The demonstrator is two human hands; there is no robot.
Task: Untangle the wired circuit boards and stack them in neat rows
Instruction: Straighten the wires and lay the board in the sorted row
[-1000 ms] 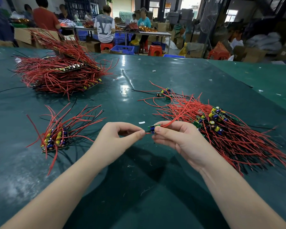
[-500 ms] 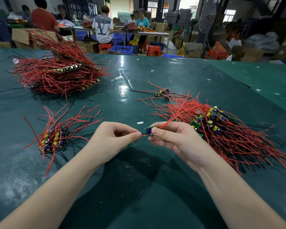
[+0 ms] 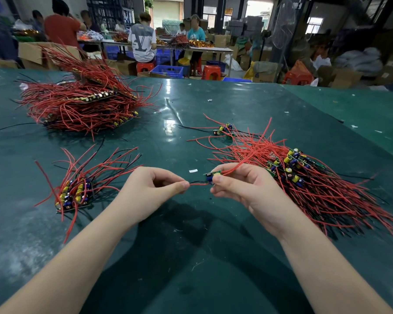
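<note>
head | right hand [image 3: 243, 189] pinches board [image 3: 212, 175] over the near surface [image 3: 191, 257], by right tangle [image 3: 304, 177] | left hand [image 3: 150, 189] pinches its wires [image 3: 199, 183] | advice: draw leads straight, gently, then onto left stack [image 3: 74, 193]

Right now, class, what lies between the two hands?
In the head view, a short red and black wire stretches from the left hand to the small circuit board pinched by the right hand.
</note>
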